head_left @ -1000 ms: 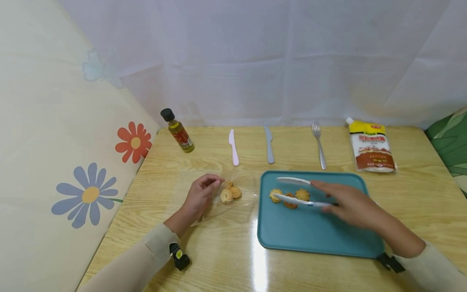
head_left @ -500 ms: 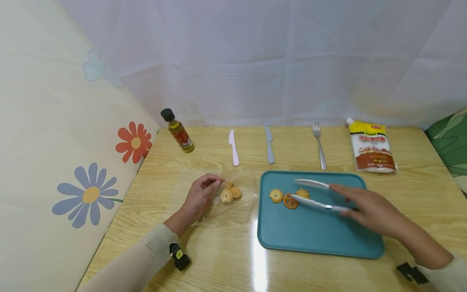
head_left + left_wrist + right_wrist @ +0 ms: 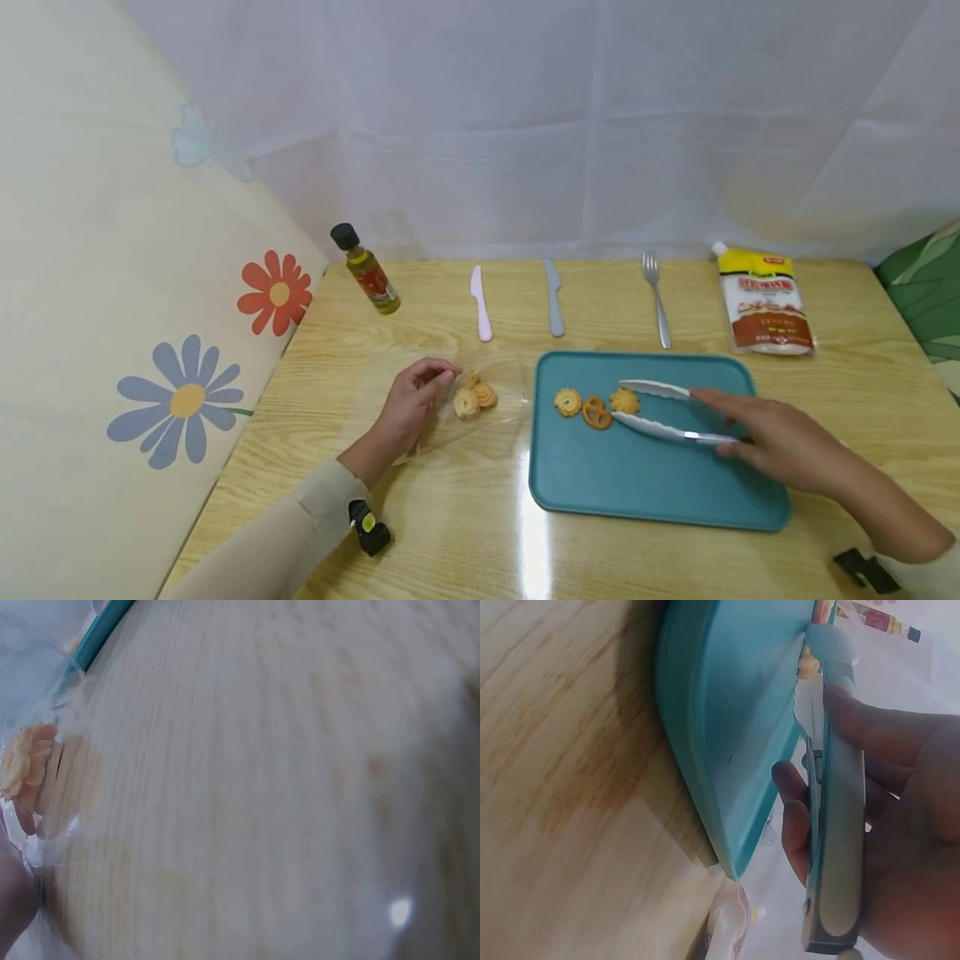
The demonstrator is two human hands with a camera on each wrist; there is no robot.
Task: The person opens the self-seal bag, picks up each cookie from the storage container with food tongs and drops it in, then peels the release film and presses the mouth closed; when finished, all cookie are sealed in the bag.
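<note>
A teal tray (image 3: 645,492) lies on the wooden table (image 3: 450,533). Three small biscuits sit on it in a row: a round one (image 3: 567,402), a pretzel-shaped one (image 3: 596,412) and a flower-shaped one (image 3: 624,401). My right hand (image 3: 712,421) holds white tongs (image 3: 660,428) low over the tray, arms spread, tips beside the flower-shaped biscuit. In the right wrist view thumb and fingers (image 3: 795,817) wrap the tongs (image 3: 840,825) next to the tray (image 3: 727,712). My left hand (image 3: 442,377) pinches the edge of a clear bag (image 3: 487,417) holding more biscuits (image 3: 474,397), seen close up (image 3: 26,761).
Along the table's back stand an oil bottle (image 3: 365,271), a pink knife (image 3: 481,304), a grey knife (image 3: 553,297), a fork (image 3: 657,298) and a sauce pouch (image 3: 763,302). A flowered panel (image 3: 187,400) borders the left; a white curtain hangs behind.
My right hand has drawn the tongs to the right and lower over the tray, uncovering the pretzel-shaped biscuit. The left hand and the bag have stayed put.
</note>
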